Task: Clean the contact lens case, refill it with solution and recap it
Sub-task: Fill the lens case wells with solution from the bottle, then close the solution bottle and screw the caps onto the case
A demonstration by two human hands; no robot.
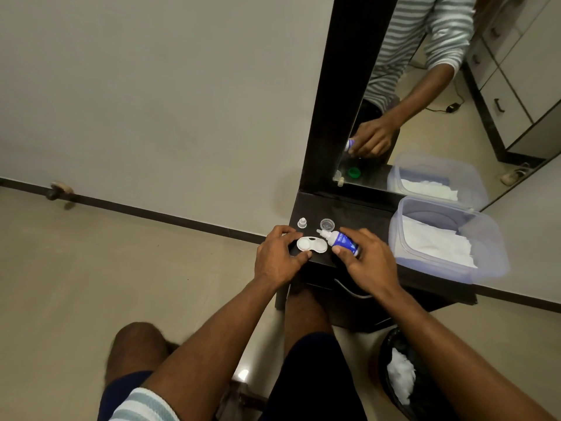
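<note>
A white contact lens case [312, 245] lies uncapped on the dark shelf [358, 212]. My left hand [277, 256] holds it at its left end, thumb at the near edge. My right hand [362, 262] grips a small blue-and-white solution bottle [341, 240], tilted with its white nozzle pointing left over the case's right well. The bottle's small white cap [301, 222] stands behind the case. A clear round case cap [327, 223] lies just behind the nozzle.
A clear plastic box [491, 247] holding white tissues sits on the shelf at the right. A mirror [455, 86] with a dark frame rises behind the shelf. A black bin [391, 344] with crumpled tissue stands on the floor below right.
</note>
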